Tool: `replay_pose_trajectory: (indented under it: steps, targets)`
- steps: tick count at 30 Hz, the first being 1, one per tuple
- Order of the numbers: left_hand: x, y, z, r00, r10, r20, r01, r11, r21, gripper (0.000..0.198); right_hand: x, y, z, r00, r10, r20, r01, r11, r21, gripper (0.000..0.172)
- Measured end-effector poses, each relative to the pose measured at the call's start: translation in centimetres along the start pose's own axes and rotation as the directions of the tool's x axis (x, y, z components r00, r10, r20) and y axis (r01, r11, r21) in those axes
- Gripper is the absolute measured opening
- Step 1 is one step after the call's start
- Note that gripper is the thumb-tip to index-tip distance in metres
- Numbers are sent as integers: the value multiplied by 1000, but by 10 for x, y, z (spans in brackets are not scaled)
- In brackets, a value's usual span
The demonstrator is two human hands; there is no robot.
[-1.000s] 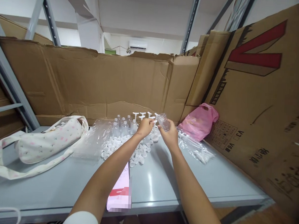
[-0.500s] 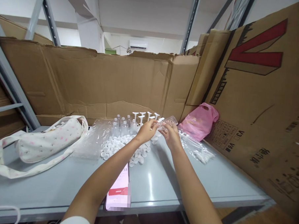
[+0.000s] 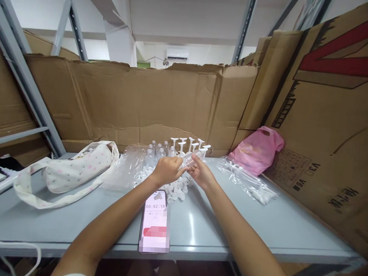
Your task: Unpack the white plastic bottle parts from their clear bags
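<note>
A clear ribbed plastic bottle (image 3: 191, 158) lies tilted between my hands above the table. My right hand (image 3: 201, 171) is closed around its body, with the thumb on top. Curled over the bottle's left end, my left hand (image 3: 168, 170) is closed and hides that end; I cannot see whether a cap is on it. Below and behind the hands spreads a pile of small white caps (image 3: 177, 191). Several clear bottles (image 3: 160, 154) stand upright just behind the left hand. White T-shaped pump heads (image 3: 191, 142) rise behind the held bottle.
A phone (image 3: 155, 222) showing a timer lies by the front edge. To the left are a floral fabric bag (image 3: 75, 172) and a clear plastic sheet (image 3: 124, 168). A pink bag (image 3: 256, 151) and a clear bag of white parts (image 3: 252, 183) lie right. Cardboard (image 3: 143, 99) walls the back.
My left hand has gone from a fingertip hold to a closed grip over the bottle's left end. Both hands and the bottle are lower, and the camera view has turned left.
</note>
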State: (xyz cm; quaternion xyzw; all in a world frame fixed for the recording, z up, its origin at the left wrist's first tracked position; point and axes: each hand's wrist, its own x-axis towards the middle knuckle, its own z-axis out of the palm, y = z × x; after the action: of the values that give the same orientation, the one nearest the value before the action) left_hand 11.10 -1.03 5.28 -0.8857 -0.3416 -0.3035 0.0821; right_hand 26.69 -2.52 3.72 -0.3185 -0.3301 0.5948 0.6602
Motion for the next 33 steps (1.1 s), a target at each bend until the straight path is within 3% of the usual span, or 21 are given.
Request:
replay_pose_trajectory:
  steps: [3,6,7,9,11,12,14,18,20,23,26,29,31,33]
  targets:
    - [-7,0,-3,996,-84,36,87,992,-88,34,-3,4,5,998,-42,49,44,998,-35,29]
    - [-10,-3,-6,981,-174,88,194,918,-346,44,-5,6,8,992,-88,86,94,993,-68,30]
    - [-11,-4,-8,968,-199,154,249,843,-477,48,-6,6,8,986,-123,113,133,987,-86,29]
    - [-11,-8,-12,917,-177,358,389,597,-702,53,-9,3,7,960,-189,205,222,963,-153,30]
    - [-11,-11,-18,859,-84,506,499,361,-788,54,-13,-3,5,924,-207,320,290,927,-237,41]
    - [-11,-13,-22,848,-61,526,518,303,-800,54,-15,-8,4,907,-188,376,303,912,-276,49]
    - [-10,-16,-29,872,-82,482,480,334,-812,51,-19,-17,2,879,-121,461,289,905,-312,60]
    - [-7,-23,-43,949,-105,296,283,697,-659,33,-20,-31,-1,870,21,493,126,957,-263,75]
    - [-6,-27,-50,975,-70,211,169,849,-501,27,-18,-31,-3,875,85,477,73,950,-303,69]
    - [-4,-29,-59,989,-4,147,51,947,-318,24,-14,-29,-8,850,146,506,110,891,-441,47]
    - [-4,-30,-63,975,24,219,48,947,-317,23,-14,-30,-11,828,150,541,215,806,-552,39]
    - [-4,-31,-58,951,-34,307,174,880,-441,36,-17,-31,-11,822,42,568,417,637,-649,40]
    - [-4,-31,-51,918,-112,380,323,769,-552,47,-18,-30,-10,781,-94,617,591,430,-683,43]
    - [-2,-31,-42,861,-161,483,475,595,-648,51,-18,-27,-9,698,-239,675,713,151,-685,44]
